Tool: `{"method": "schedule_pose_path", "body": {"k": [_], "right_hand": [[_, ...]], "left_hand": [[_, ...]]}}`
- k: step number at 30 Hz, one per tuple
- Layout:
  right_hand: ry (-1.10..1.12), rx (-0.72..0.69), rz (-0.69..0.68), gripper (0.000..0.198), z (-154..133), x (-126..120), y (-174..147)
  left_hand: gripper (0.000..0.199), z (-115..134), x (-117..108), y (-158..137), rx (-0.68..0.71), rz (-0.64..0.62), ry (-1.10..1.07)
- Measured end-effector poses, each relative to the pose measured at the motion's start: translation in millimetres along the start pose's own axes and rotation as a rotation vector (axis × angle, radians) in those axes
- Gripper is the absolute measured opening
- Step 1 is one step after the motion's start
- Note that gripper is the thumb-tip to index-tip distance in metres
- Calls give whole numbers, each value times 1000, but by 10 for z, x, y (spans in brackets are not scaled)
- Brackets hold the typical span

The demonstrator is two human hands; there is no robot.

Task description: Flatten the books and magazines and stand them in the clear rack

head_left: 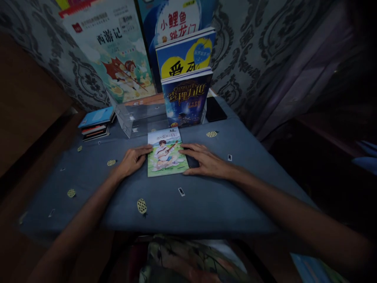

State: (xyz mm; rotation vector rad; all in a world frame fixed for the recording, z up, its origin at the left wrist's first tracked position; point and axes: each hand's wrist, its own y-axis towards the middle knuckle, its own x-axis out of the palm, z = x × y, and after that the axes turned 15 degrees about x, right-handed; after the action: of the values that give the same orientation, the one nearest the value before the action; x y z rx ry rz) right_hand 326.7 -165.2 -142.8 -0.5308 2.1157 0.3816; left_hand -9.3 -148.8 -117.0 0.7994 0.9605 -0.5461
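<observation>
A thin paperback book (165,155) lies face up on the cloth, its green and blue cover showing a figure playing a guitar. My left hand (134,160) grips its left edge, fingertips at the border and the other fingers curled. At the right edge, my right hand (203,160) has its fingertips on the cover's margin and its thumb by the lower corner. A dark flat object (192,162) shows between that thumb and the fingers; its kind is not clear.
Behind the book, a clear acrylic stand (137,124) bears a large picture book (118,59). Dark blue books (187,98) stand upright beside it. A small book stack (97,122) is at the left, a black flat device (216,109) at the right. Grey-blue cloth (215,204) covers the table.
</observation>
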Motion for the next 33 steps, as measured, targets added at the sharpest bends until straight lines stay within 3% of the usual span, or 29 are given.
{"method": "schedule_pose_path", "body": {"k": [7, 12, 17, 26, 33], "right_hand": [[6, 0, -3, 82, -9, 9, 8], [-11, -4, 12, 81, -24, 5, 9], [-16, -30, 27, 78, -36, -4, 12], [0, -20, 14, 77, -18, 2, 8], [11, -16, 4, 80, -47, -28, -18]], "left_hand": [[47, 581, 41, -464, 128, 15, -81], [51, 714, 48, -542, 230, 30, -21], [47, 742, 140, -349, 275, -17, 10], [47, 991, 391, 280, 306, -156, 1], [43, 952, 386, 334, 275, -195, 12]]}}
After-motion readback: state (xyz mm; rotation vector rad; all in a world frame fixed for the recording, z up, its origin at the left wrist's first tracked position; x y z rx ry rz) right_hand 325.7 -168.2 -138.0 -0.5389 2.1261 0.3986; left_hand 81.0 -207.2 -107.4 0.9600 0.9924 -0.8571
